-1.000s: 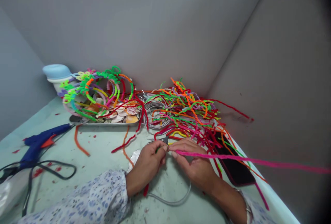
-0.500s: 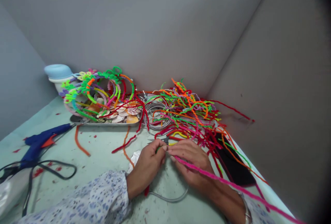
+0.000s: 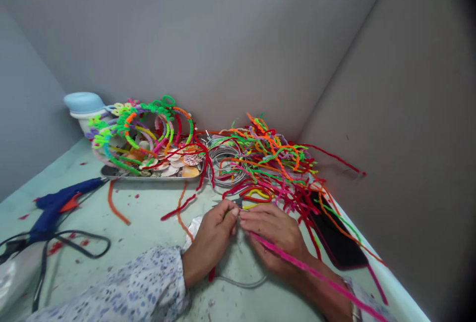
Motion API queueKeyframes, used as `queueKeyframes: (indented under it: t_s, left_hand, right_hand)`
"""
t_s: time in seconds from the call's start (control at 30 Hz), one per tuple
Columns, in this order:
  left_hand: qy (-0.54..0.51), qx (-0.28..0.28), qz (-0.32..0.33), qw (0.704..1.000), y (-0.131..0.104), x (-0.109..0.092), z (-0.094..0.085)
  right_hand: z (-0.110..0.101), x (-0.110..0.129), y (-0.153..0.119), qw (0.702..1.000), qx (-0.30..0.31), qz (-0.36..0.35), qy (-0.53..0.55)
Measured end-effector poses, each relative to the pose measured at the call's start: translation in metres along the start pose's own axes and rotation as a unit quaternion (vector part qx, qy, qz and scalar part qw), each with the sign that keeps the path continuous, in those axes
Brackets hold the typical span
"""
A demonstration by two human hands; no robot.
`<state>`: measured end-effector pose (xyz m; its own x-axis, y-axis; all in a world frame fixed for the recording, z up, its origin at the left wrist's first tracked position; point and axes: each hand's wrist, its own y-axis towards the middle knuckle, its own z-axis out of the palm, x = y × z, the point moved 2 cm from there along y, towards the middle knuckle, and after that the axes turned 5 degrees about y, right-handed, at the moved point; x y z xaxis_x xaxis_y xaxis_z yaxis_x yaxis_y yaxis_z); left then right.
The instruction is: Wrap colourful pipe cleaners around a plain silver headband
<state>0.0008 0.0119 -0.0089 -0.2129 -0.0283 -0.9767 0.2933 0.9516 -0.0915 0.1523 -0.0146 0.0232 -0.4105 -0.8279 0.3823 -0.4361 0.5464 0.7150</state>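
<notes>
In the middle, over the table, my left hand (image 3: 213, 235) is closed in a pinch, with a bit of green showing by its thumb. Against it, fingertips almost meeting, my right hand (image 3: 273, 233) is closed around a bright pink pipe cleaner (image 3: 293, 260) whose long tail runs over the right wrist towards the lower right. A grey wire (image 3: 243, 283) curves below both hands, with a red wrapped piece (image 3: 211, 273) near the left wrist; its upper part is hidden by my hands. Just beyond the fingertips lie scissors (image 3: 256, 194) with red and yellow handles.
A metal tray (image 3: 156, 178) holds shells and colourful pipe-cleaner headbands (image 3: 128, 124). Beside it are coiled wire (image 3: 223, 176) and a heap of pipe cleaners (image 3: 275, 148). A black phone (image 3: 340, 240) lies right, a blue glue gun (image 3: 55, 203) left, a lidded cup (image 3: 85, 106) behind.
The pink tail has swung down and nearer to my right forearm. My right hand has shifted slightly, uncovering more of the scissors' handles. My left hand stays nearly in place.
</notes>
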Motion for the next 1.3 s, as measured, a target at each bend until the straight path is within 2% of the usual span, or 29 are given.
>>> queueKeyframes:
  t_s: [0.4,0.73,0.97,1.1,1.23,1.3]
  left_hand:
    - [-0.020,0.017,-0.014,1.000,0.004,0.005,0.000]
    - [-0.049,0.024,-0.017,0.998,0.005,0.008,-0.001]
    - [-0.028,0.005,0.006,1.000,0.007,0.005,-0.004]
    - [-0.052,0.007,-0.002,0.999,0.011,0.008,-0.004]
    - [-0.053,0.007,-0.010,0.999,0.013,0.011,-0.003]
    - [-0.024,-0.002,-0.002,1.000,0.012,0.007,-0.005]
  right_hand:
    - [-0.001,-0.003,-0.004,0.991,0.066,-0.061,-0.098]
    - [-0.001,0.005,-0.003,0.979,0.116,-0.067,-0.151]
    - [0.000,0.009,-0.004,0.976,0.122,-0.075,-0.164]
    - [0.001,0.008,-0.004,0.976,0.124,-0.071,-0.162]
    - [0.002,0.002,-0.006,0.987,0.108,-0.035,-0.115]
    - [0.000,-0.001,-0.006,0.995,0.069,0.004,-0.067]
